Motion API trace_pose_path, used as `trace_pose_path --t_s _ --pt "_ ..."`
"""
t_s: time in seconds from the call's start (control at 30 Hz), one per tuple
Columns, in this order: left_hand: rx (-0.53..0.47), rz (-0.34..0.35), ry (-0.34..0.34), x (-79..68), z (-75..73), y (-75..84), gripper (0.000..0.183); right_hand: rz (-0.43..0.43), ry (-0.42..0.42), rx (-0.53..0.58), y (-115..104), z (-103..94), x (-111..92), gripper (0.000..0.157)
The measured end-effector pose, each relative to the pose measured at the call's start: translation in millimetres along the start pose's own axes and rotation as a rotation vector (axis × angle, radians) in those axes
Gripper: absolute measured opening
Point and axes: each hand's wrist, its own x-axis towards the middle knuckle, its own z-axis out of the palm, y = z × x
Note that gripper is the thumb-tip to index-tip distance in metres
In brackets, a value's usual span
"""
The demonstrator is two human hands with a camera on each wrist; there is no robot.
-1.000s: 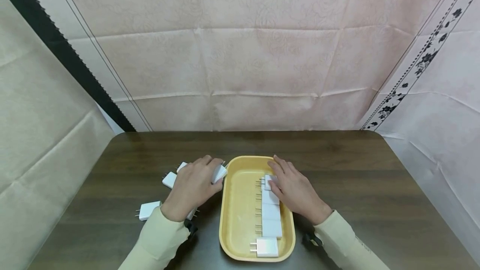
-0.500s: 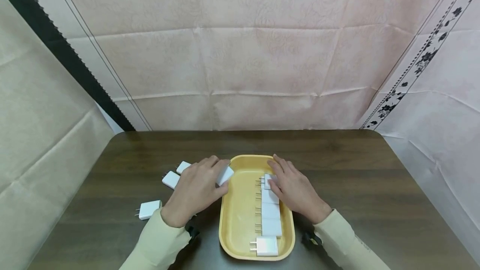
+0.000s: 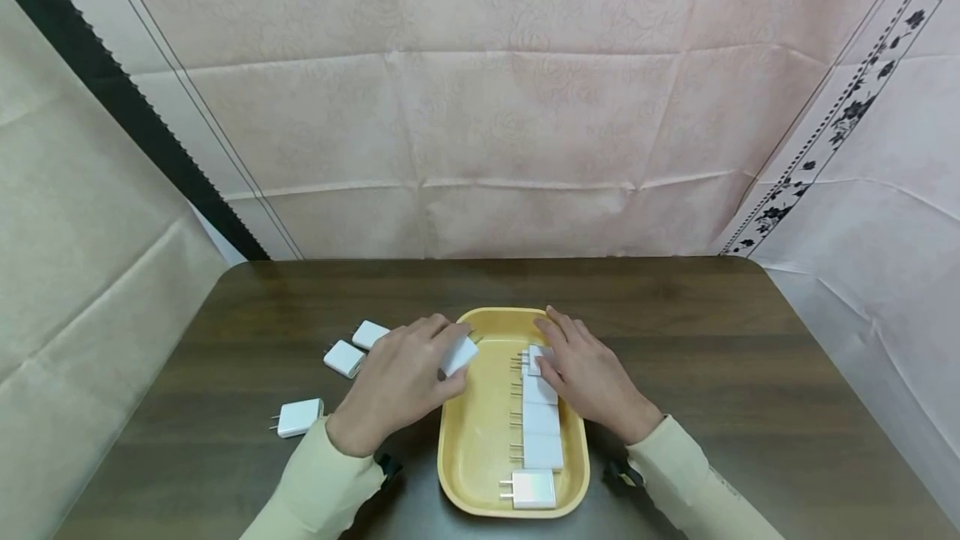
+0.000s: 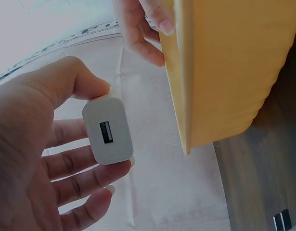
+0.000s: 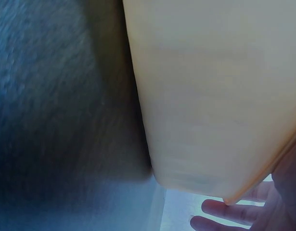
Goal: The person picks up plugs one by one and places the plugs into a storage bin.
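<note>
My left hand (image 3: 401, 382) holds a white USB charger plug (image 3: 459, 355) between thumb and fingers, just over the left rim of the yellow tray (image 3: 465, 457). In the left wrist view, this charger (image 4: 108, 130) shows its USB port toward the camera. Inside the tray, several white chargers (image 3: 542, 419) form a column along the right side, prongs pointing left. My right hand (image 3: 596, 382) rests over the tray's upper right rim, its thumb by the uppermost charger (image 3: 536, 359) and its fingers loosely extended. The right wrist view shows mostly the tray's outer wall (image 5: 205, 96), with fingers (image 5: 227, 211) past its rim.
On the brown wooden table (image 3: 697, 340), loose white chargers lie left of the tray: one near the front (image 3: 298, 417), another (image 3: 344, 358) and a third (image 3: 369, 334) beside my left hand. Pale patterned cloth (image 3: 525, 123) hangs behind the table.
My left hand has moved right with its charger, from beside the tray to over its left rim. The right hand has stayed where it was.
</note>
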Motion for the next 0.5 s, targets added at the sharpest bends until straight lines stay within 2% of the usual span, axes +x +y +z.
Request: trace_pose_path --t_s 0.27,0.5 --pt "-0.013 0.053 0.010 0.5 1.0 2.4 0.041 0.004 -0.006 -0.002 -0.2 -0.9 0.7 0.055" --pt "-0.025 0.091 -0.016 -0.9 1.0 7.4 0.043 0.002 0.000 0.004 0.0 0.0 0.1 0.056"
